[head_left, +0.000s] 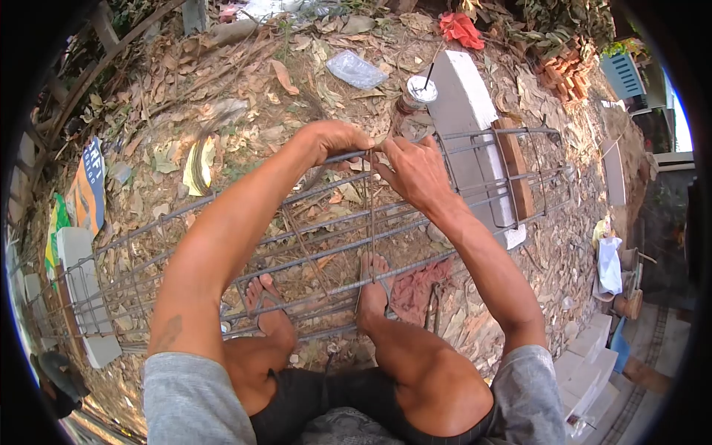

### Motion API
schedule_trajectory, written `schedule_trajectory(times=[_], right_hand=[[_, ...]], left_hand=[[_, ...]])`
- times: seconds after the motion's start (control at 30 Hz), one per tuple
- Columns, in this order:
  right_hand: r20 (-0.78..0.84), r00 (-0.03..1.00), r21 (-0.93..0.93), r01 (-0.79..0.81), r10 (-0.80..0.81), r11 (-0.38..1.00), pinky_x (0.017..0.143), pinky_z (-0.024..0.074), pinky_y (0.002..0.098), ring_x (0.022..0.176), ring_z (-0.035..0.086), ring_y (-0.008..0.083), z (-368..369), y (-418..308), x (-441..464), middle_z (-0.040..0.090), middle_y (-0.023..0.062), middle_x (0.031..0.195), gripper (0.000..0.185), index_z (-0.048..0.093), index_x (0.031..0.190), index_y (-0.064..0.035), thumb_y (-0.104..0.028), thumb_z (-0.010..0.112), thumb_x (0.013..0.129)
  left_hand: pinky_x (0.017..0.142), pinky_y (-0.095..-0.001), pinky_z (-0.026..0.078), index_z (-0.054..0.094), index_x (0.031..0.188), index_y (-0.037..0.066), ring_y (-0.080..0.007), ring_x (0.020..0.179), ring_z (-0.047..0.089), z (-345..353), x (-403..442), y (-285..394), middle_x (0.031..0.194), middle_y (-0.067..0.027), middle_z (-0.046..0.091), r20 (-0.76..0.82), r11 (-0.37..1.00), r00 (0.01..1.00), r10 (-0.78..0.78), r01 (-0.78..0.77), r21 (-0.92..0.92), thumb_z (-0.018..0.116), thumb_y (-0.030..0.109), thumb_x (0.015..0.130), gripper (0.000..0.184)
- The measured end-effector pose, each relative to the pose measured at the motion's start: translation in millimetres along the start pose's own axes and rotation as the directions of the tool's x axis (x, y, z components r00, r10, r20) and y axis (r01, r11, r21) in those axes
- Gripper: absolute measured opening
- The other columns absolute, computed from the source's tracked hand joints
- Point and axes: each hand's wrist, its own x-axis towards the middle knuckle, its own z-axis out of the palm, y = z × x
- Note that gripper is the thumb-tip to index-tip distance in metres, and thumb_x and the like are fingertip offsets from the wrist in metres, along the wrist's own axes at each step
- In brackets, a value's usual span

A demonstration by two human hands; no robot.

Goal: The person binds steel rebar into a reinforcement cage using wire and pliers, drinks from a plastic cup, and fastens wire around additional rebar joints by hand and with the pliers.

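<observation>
A long rebar cage (326, 259) of ribbed bars and thin square stirrups lies across in front of me, over my feet. My left hand (340, 141) is closed at its far top bar (348, 156), the fingertips meeting those of my right. Blurred dark strands show beside the left wrist. My right hand (415, 172) pinches where a rusty stirrup (372, 204) crosses that bar; anything thin between the fingertips is too small to make out. Another stirrup (304, 248) stands slanted to the left.
White blocks (463, 93) with a wooden piece (513, 167) support the right end; another white block (90, 297) is at the left end. Dry leaves cover the ground. A cup (421, 90), plastic packet (357, 69), yellow paper (199, 167) and reddish cloth (419, 291) lie around.
</observation>
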Motion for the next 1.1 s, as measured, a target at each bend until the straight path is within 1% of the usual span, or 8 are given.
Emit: schedule_trajectory(times=[0.13,0.23,0.33,0.5,0.6,0.7,0.9,1.1], right_hand=[[-0.024,0.997,-0.085,0.076,-0.078,0.993,0.090,0.0453,0.0530,0.079,0.070,0.0358,-3,5,6,0.072,0.0137,0.090,0.024,0.069,0.098,-0.0061,-0.029,0.072,0.093],[-0.029,0.996,0.068,-0.085,0.087,0.994,0.085,0.0498,0.0509,0.078,0.071,0.0384,-1,5,17,0.073,0.0177,0.087,0.024,0.074,0.089,-0.0035,-0.027,0.072,0.092],[0.206,0.911,0.363,-0.409,0.356,0.837,0.076,0.0538,0.0491,0.079,0.072,0.0427,-5,8,39,0.073,0.0245,0.083,0.027,0.078,0.085,-0.0008,-0.027,0.072,0.091],[0.512,0.786,0.392,-0.573,0.346,0.720,0.071,0.0531,0.0406,0.068,0.065,0.0270,-15,29,69,0.069,0.0195,0.073,0.028,0.080,0.093,0.0020,-0.021,0.067,0.084],[0.515,0.840,0.479,-0.449,0.173,0.754,0.067,0.0475,0.0335,0.072,0.058,0.0140,-2,46,72,0.069,0.0063,0.075,0.031,0.080,0.100,0.0027,-0.025,0.069,0.092],[0.511,0.850,0.440,-0.389,0.130,0.810,0.080,0.0546,0.0405,0.081,0.072,0.0301,-4,48,77,0.075,0.0213,0.086,0.028,0.081,0.101,-0.0024,-0.023,0.067,0.089],[0.446,0.894,0.304,-0.181,0.028,0.935,0.088,0.0554,0.0455,0.094,0.073,0.0379,-9,42,81,0.077,0.0215,0.100,0.027,0.079,0.112,-0.0074,-0.022,0.067,0.093],[0.191,0.966,0.096,0.158,-0.174,0.983,0.082,0.0565,0.0470,0.084,0.072,0.0361,-17,37,94,0.075,0.0177,0.093,0.018,0.079,0.096,-0.0050,-0.021,0.072,0.092]], left_hand=[[0.065,-0.0328,0.060,0.073,0.110,0.011,-0.0168,0.082,0.069,-2,3,-5,0.093,-0.0038,0.072,-0.006,0.999,1.000,0.000,0.000,0.044,0.081,0.046,0.088,0.043],[0.069,-0.0321,0.063,0.072,0.116,0.013,-0.0169,0.086,0.072,6,-12,3,0.106,-0.0034,0.075,0.004,0.997,1.000,-0.010,0.009,0.076,0.079,0.045,0.090,0.042],[0.070,-0.0303,0.064,0.071,0.122,0.014,-0.0162,0.089,0.073,1,-15,1,0.117,-0.0038,0.074,0.049,0.998,0.999,0.004,-0.007,0.058,0.076,0.042,0.094,0.040],[0.071,-0.0295,0.067,0.071,0.122,0.009,-0.0186,0.095,0.076,1,-15,-3,0.119,-0.0081,0.074,0.013,0.998,1.000,-0.001,0.001,-0.058,0.072,0.038,0.098,0.038],[0.074,-0.0298,0.067,0.071,0.121,0.006,-0.0212,0.098,0.076,-2,-12,-6,0.117,-0.0100,0.074,0.051,0.997,0.999,0.016,-0.012,-0.073,0.072,0.039,0.098,0.040],[0.075,-0.0300,0.067,0.071,0.122,0.009,-0.0209,0.098,0.076,-10,3,-7,0.119,-0.0098,0.074,0.115,1.000,0.993,0.003,-0.004,0.005,0.072,0.040,0.098,0.040],[0.073,-0.0309,0.064,0.064,0.134,0.014,-0.0195,0.098,0.075,-13,-7,-3,0.127,-0.0109,0.073,0.197,0.994,0.980,-0.030,0.009,0.105,0.067,0.051,0.099,0.052],[0.074,-0.0365,0.064,0.054,0.141,0.012,-0.0214,0.094,0.075,-13,-2,-7,0.129,-0.0117,0.072,0.274,0.996,0.959,-0.069,0.049,0.078,0.057,0.052,0.105,0.053]])
